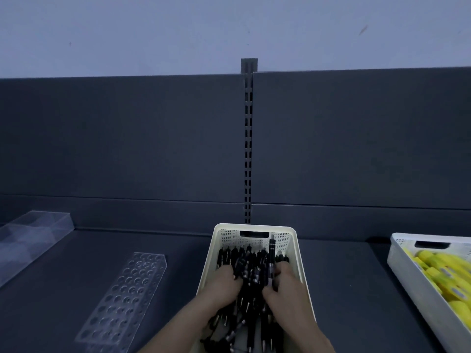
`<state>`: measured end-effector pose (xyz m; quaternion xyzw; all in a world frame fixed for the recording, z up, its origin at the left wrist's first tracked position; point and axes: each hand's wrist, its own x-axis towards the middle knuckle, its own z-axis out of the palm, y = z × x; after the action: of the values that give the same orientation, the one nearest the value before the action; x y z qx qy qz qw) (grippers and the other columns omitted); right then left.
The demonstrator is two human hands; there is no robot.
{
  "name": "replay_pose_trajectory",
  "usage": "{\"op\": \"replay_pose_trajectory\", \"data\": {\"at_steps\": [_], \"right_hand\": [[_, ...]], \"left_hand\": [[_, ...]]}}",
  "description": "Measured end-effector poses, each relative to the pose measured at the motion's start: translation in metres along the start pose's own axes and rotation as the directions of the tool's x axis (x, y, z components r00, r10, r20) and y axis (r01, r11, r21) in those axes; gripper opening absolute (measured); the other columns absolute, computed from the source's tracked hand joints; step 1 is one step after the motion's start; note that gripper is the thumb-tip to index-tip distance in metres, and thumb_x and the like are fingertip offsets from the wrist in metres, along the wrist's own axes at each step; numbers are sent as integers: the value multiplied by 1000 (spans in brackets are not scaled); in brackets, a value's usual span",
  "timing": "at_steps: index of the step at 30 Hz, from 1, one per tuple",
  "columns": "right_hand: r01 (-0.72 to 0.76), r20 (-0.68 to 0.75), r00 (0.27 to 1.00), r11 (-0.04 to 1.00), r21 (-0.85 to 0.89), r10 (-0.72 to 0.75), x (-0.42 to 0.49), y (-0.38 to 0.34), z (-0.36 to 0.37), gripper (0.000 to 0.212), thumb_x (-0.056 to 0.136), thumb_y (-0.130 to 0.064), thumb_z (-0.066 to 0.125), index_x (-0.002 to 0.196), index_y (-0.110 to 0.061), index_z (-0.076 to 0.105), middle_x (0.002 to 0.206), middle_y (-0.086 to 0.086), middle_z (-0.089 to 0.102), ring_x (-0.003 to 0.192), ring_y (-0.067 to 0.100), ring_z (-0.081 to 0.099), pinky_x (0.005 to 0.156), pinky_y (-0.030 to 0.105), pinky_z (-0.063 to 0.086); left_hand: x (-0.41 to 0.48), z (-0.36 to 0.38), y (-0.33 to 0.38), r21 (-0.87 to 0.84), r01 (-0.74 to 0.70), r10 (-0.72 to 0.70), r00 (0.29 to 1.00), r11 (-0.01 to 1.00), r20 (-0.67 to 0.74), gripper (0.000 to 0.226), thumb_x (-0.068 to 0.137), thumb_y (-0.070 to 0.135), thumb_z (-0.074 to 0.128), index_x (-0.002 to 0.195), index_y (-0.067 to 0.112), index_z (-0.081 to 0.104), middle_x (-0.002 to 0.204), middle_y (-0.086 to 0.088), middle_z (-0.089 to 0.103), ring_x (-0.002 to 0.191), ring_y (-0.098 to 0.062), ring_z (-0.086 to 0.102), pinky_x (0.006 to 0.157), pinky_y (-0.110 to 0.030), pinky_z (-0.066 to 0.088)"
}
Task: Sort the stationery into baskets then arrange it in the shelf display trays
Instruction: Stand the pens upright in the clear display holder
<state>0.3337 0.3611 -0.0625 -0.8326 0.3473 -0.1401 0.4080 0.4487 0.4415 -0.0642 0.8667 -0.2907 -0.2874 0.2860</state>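
A cream perforated basket [254, 229] stands on the dark shelf at the centre front, filled with several black pens [251, 271]. Both of my hands are inside it. My left hand [221, 285] curls round a bunch of the pens from the left. My right hand [286, 284] grips the same bunch from the right, fingers wrapped over the barrels. One pen [272, 250] sticks upright above the rest near the basket's far wall. A clear acrylic tray with rows of round holes [125, 299] lies to the left of the basket.
A second white basket [407, 266] with yellow items [448, 281] sits at the right edge. A clear plastic box-shaped tray [33, 233] lies at the far left. The dark back panel and a slotted upright [248, 149] rise behind the shelf.
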Motion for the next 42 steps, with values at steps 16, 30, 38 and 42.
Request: {"op": "replay_pose_trajectory", "data": {"at_steps": [16,30,38,42], "right_hand": [[9,121,988,811,585,-98,10,-90,17,22,91,-12,55,72,-3,62,50,2,44,41,9,38,38,17,30],[-47,166,984,796,603,-67,15,-198,146,33,87,3,56,59,-8,45,45,4,49,37,9,43,36,17,33],[88,-31,996,931,353,-83,51,-203,155,19,93,1,47,83,-14,53,75,6,60,55,4,58,49,10,44],[192,-28,981,971,144,-190,68,-200,180,13,92,-1,49,86,-11,54,80,4,64,77,18,62,75,24,50]], "left_hand": [[-39,-102,-22,-743,-94,231,969,663,84,27,92,4,51,72,15,65,68,-4,64,49,-7,49,48,-19,39],[-40,-197,-146,-692,-135,270,959,709,90,12,88,5,59,76,7,62,61,-2,54,49,-7,44,49,-16,38],[-46,-221,-209,-818,13,-25,1000,575,-1,18,95,20,50,95,8,64,63,-6,56,55,-15,52,51,-25,42],[-45,-218,-220,-804,-3,-40,999,595,-32,12,96,21,49,99,10,54,55,-2,55,47,-13,44,47,-25,35]]}}
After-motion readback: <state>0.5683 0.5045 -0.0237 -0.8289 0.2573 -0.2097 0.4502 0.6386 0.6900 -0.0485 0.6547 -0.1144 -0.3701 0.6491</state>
